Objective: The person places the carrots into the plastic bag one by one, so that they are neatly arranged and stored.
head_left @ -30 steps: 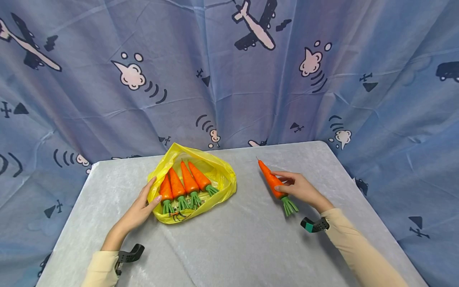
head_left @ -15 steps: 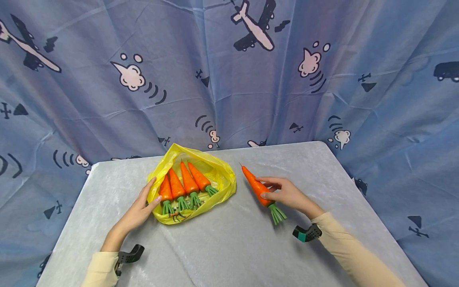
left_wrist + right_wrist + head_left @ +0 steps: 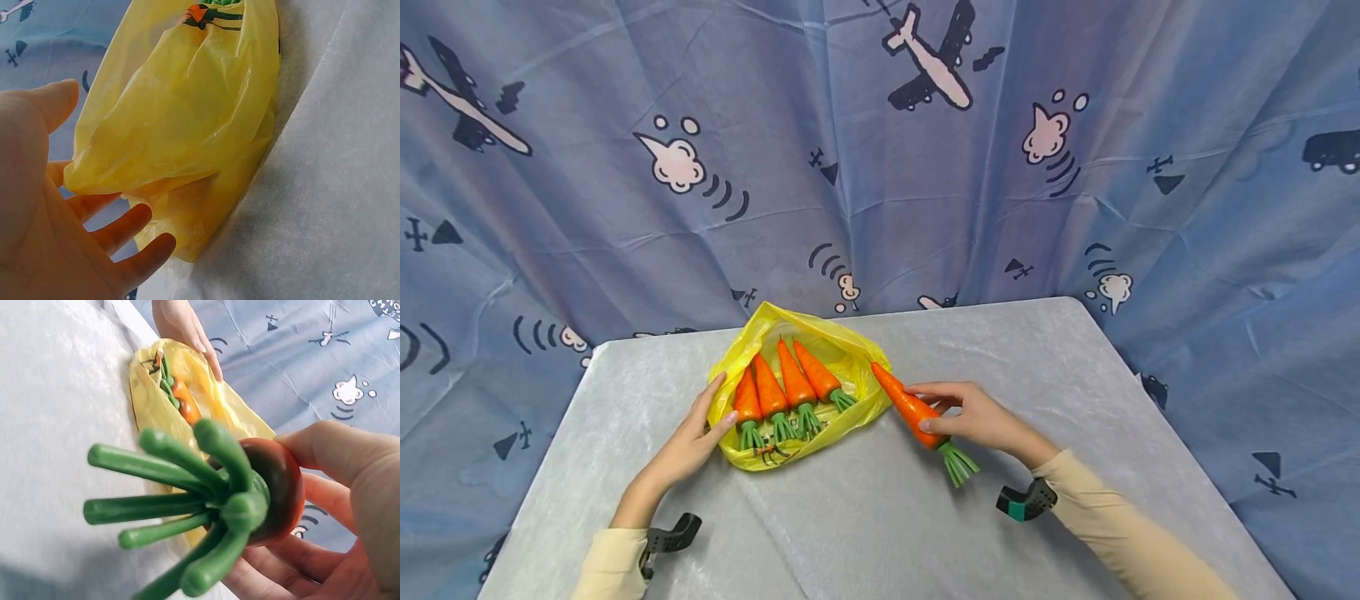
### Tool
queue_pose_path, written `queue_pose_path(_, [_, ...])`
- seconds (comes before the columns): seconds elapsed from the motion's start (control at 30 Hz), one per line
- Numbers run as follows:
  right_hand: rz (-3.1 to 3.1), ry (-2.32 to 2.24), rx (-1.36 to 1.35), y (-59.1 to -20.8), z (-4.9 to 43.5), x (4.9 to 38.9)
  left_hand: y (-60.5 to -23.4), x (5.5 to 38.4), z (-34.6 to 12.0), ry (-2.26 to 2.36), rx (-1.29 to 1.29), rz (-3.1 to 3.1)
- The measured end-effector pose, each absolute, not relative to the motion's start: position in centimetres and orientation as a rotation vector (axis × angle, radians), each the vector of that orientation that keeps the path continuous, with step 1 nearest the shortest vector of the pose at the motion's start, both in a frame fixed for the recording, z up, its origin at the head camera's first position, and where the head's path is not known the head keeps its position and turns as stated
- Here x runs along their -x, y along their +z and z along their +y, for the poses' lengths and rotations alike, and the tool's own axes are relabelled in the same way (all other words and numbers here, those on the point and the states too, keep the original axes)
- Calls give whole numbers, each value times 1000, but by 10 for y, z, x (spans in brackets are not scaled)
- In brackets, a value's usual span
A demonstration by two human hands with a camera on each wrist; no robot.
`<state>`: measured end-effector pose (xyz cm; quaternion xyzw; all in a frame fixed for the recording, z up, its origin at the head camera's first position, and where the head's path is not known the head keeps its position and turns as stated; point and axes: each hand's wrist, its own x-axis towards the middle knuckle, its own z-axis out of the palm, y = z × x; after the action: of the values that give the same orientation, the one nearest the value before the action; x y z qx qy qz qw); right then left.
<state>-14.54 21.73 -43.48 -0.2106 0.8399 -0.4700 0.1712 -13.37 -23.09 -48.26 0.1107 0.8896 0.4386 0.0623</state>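
An orange carrot [image 3: 910, 410] with green stem stubs is pinched between the thumb and fingers of my right hand [image 3: 973, 419]. Its thin tip overlaps the right rim of a yellow plastic bag [image 3: 872, 408] in the head view. Several more carrots [image 3: 796, 379] lie side by side inside the bag, their green ends toward me. My left hand [image 3: 688, 442] rests against the bag's left side with fingers extended; in the left wrist view the fingers [image 3: 134, 225] reach behind the yellow film. Green stubs [image 3: 187, 500] of the held carrot fill the middle of the right wrist view.
A pale grey cloth-covered table [image 3: 850, 533] extends under both arms. Behind it hangs a blue curtain [image 3: 775, 167] printed with airplanes and clouds. Black bands with camera mounts [image 3: 673, 533] sit at both wrists.
My right hand has carried the carrot leftward and slightly toward me, from the right part of the table to the bag's right rim. My left hand and the bag stay in place.
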Motion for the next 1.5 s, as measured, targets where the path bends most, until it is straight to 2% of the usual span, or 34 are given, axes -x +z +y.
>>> queue_pose_path(0.53, [2390, -1255, 578, -431, 176, 151, -482, 133, -231, 1325, -310, 2665])
queue_pose_path(1.03, [2342, -1274, 552, -421, 139, 175, -483, 133, -231, 1331, -321, 2668])
queue_pose_path(1.5, [2304, -1269, 417, -417, 103, 210, -480, 134, -229, 1329, -331, 2679])
